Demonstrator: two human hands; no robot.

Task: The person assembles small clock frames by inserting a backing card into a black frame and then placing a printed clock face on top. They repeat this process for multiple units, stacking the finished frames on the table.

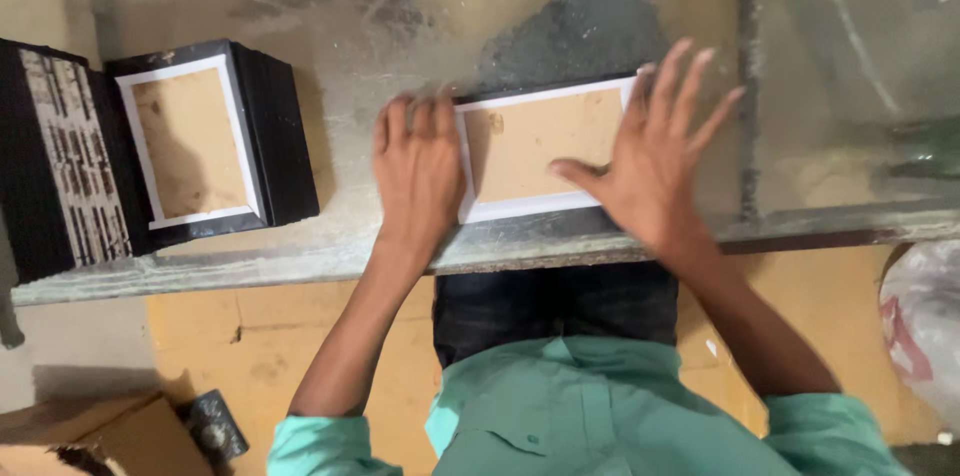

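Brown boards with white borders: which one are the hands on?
The board at the table edge, under the left hand and right hand; the other tops a black stack, untouched.

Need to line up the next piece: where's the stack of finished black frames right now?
In the head view, the stack of black frames sits at the table's left end, left of the left hand.

left hand (pixel 418 171), right hand (pixel 655 161), flat on board (pixel 540 146)

A single head-worn camera looks almost straight down from close above the worktable (pixel 400 46), whose near edge crosses the lower middle of the frame. The wearer's green shirt (pixel 590 406) fills the bottom centre, and the floor (pixel 300 336) shows below the table edge.
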